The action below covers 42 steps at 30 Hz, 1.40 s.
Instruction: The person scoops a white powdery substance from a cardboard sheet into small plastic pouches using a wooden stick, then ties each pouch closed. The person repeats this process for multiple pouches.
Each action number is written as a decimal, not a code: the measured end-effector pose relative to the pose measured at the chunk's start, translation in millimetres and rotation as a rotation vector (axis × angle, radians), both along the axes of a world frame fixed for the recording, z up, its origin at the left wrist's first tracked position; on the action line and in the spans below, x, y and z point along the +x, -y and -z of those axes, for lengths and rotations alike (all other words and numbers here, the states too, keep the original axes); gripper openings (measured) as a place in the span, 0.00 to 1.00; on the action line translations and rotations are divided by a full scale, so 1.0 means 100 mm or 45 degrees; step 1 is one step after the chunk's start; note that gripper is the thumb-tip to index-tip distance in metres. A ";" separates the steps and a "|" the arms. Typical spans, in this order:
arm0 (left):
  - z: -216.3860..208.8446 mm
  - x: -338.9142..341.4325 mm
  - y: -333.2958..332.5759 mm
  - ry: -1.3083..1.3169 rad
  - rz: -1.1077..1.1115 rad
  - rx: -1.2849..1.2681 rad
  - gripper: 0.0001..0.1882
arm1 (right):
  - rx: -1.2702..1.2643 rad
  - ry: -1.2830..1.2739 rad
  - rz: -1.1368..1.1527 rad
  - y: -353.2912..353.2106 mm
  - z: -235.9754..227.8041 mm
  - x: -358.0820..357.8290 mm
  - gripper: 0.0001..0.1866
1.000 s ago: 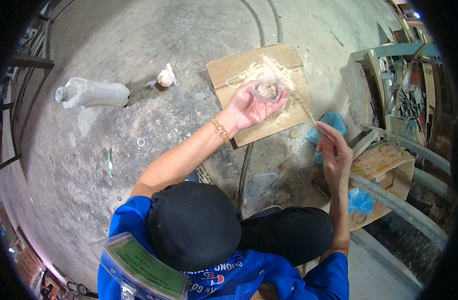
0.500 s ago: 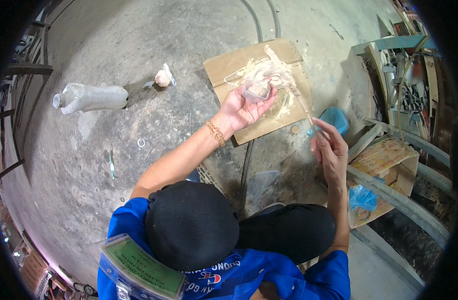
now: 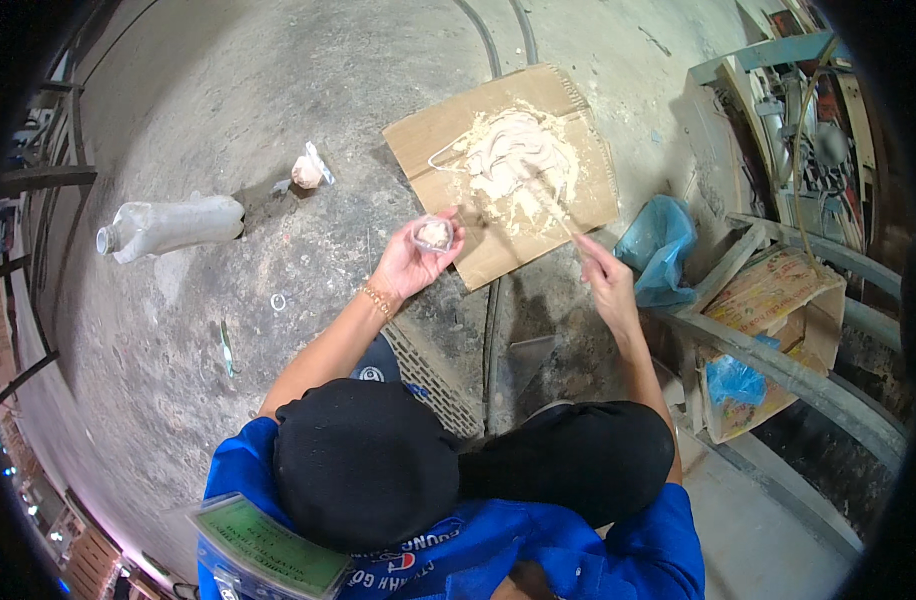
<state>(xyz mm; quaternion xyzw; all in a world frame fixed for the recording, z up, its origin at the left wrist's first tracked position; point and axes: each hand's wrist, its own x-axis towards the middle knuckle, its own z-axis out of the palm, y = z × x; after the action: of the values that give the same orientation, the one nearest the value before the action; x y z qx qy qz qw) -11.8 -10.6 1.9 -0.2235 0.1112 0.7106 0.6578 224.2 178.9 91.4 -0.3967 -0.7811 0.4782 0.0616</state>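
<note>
My left hand (image 3: 410,268), wearing a beaded bracelet, is curled around a small clear plastic cup (image 3: 434,234) with pale paste inside. It is just off the left edge of a flat cardboard sheet (image 3: 424,146). A spread heap of pinkish-cream paste (image 3: 508,142) covers the middle of that sheet, with yellowish smears or powder around it. In my right hand (image 3: 610,280), near the sheet's lower right edge, the fingers pinch the end of a thin stick-like tool (image 3: 552,206). Its far end rests in or just over the paste, which hides the tip.
At left a cloudy plastic bottle (image 3: 183,228) lies on the concrete floor, with a small pinkish lump (image 3: 306,172) beyond it. A blue plastic bag (image 3: 660,250) sits right of the cardboard. Metal rails (image 3: 793,370) and an open carton (image 3: 778,290) flank my right side.
My left hand has drawn the cup back and left, away from above the paste. My right hand has shifted left, and the tool's coated end has come down to the paste heap.
</note>
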 end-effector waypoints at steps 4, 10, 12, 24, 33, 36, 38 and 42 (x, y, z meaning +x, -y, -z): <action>0.12 0.03 0.09 -0.053 0.029 -0.126 0.21 | 0.299 -0.027 -0.002 -0.11 0.38 0.06 0.19; 0.14 0.01 0.08 -0.079 0.037 -0.136 0.22 | 0.405 0.038 -0.054 0.02 0.63 0.08 0.17; 0.15 0.01 0.12 -0.100 0.037 -0.200 0.23 | 0.309 0.211 -0.067 0.08 0.60 0.03 0.17; 0.17 0.03 0.09 -0.093 0.021 -0.209 0.22 | 0.298 0.004 -0.138 0.20 0.37 -0.05 0.17; 0.20 0.00 0.06 -0.091 0.023 -0.160 0.23 | 0.376 0.130 -0.194 -0.12 0.53 -0.41 0.16; 0.21 0.03 0.09 -0.113 0.026 -0.223 0.23 | 0.404 0.086 -0.235 0.03 0.59 -0.43 0.16; 0.22 0.04 0.08 -0.100 0.015 -0.239 0.23 | 0.421 0.066 -0.276 0.03 0.57 -0.43 0.16; 0.21 0.01 0.08 -0.148 0.032 -0.237 0.23 | 0.410 0.210 -0.339 0.09 0.47 -0.39 0.16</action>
<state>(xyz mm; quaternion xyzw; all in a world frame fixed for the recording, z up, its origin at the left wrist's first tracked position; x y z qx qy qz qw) -10.8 -18.9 -19.4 -0.2406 0.2173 0.7007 0.6356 184.8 169.4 44.5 -0.3130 -0.8952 0.3172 -0.0035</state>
